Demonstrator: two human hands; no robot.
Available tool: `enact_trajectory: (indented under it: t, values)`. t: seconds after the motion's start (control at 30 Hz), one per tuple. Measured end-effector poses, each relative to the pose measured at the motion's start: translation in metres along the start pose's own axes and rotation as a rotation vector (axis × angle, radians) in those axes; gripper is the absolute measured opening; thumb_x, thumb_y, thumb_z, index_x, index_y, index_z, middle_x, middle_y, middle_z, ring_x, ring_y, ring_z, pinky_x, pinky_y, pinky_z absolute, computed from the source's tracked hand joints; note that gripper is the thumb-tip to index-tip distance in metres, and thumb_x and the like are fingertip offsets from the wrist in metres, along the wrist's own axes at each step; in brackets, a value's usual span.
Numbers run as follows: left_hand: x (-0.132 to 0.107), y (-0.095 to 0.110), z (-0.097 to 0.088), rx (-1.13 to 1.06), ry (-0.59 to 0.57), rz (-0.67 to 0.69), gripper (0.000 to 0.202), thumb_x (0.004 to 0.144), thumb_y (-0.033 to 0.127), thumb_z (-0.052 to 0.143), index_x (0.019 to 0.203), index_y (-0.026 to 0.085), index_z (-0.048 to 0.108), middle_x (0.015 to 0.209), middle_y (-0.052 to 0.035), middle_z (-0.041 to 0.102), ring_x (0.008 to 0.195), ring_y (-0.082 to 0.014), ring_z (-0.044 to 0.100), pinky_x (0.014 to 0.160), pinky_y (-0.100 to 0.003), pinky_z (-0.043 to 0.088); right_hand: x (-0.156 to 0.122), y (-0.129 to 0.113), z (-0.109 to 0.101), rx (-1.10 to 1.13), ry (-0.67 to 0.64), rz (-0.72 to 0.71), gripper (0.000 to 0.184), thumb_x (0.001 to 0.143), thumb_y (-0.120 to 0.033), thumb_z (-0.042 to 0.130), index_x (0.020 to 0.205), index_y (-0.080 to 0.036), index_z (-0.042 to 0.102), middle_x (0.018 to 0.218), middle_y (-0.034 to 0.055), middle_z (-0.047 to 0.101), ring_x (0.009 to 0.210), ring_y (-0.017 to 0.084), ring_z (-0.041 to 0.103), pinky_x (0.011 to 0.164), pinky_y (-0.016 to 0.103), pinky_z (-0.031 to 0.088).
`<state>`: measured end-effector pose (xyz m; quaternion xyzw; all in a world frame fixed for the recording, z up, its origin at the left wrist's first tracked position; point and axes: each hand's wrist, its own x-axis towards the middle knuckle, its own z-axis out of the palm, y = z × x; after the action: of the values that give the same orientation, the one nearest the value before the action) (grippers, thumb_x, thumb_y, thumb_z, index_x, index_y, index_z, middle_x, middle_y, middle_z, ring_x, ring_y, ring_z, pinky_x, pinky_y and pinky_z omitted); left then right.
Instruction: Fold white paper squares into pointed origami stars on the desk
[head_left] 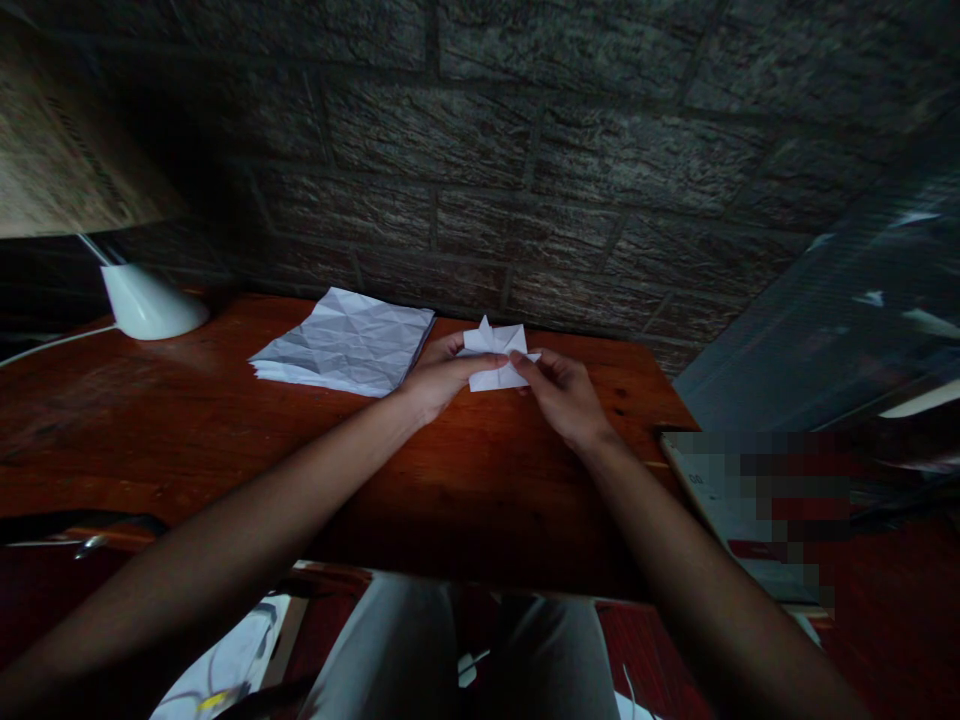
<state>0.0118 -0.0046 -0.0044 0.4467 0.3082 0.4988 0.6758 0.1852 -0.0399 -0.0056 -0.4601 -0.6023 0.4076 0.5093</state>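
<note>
Between my two hands is a small folded piece of white paper [499,379], held a little above the wooden table. One pointed flap stands up at its top left, and creases run across its middle. My left hand [442,375] grips it from the left, the thumb lying flat across the front and the fingers partly hidden behind. On the right side my right hand [559,385] pinches it, thumb on the front near the centre and fingers curled behind. The two thumb tips nearly meet.
A stack of creased white paper sheets [345,340] lies left of my hands on the wooden table [480,500]. Farther left stands a lamp with a white base [150,303]. A stone-block wall [480,150] rises behind. Right of the table is a partly blurred-out box [712,490].
</note>
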Motion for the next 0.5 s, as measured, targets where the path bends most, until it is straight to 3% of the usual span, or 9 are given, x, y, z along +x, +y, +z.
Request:
enact_trajectory:
  t: [0.2, 0.4, 0.5]
  values:
    - [-0.001, 0.001, -0.002, 0.060, -0.034, 0.025, 0.039, 0.058, 0.019, 0.095, 0.093, 0.015, 0.076, 0.092, -0.0022, 0.081, 0.085, -0.0150, 0.071, 0.092, -0.034, 0.051, -0.001, -0.005, -0.001, 0.003, -0.018, -0.043, 0.041, 0.083, -0.063, 0.075, 0.084, -0.022, 0.068, 0.076, 0.0000, 0.068, 0.068, 0.015, 0.057, 0.066, 0.031, 0.045]
    - [0.000, 0.006, -0.003, 0.044, -0.078, 0.045, 0.048, 0.062, 0.019, 0.093, 0.105, 0.019, 0.074, 0.100, -0.0025, 0.078, 0.094, -0.0179, 0.071, 0.093, -0.036, 0.052, 0.001, -0.005, -0.003, 0.002, -0.005, -0.012, 0.039, 0.081, -0.061, 0.077, 0.082, -0.022, 0.069, 0.075, -0.0002, 0.067, 0.068, 0.015, 0.056, 0.066, 0.030, 0.044]
    - [0.000, 0.011, -0.005, 0.136, -0.087, 0.069, 0.047, 0.064, 0.023, 0.092, 0.107, 0.019, 0.075, 0.102, -0.0032, 0.077, 0.093, -0.0179, 0.070, 0.090, -0.035, 0.051, 0.002, -0.004, -0.004, 0.014, -0.009, 0.006, 0.039, 0.079, -0.059, 0.080, 0.079, -0.021, 0.071, 0.076, 0.0005, 0.068, 0.068, 0.014, 0.056, 0.066, 0.030, 0.043]
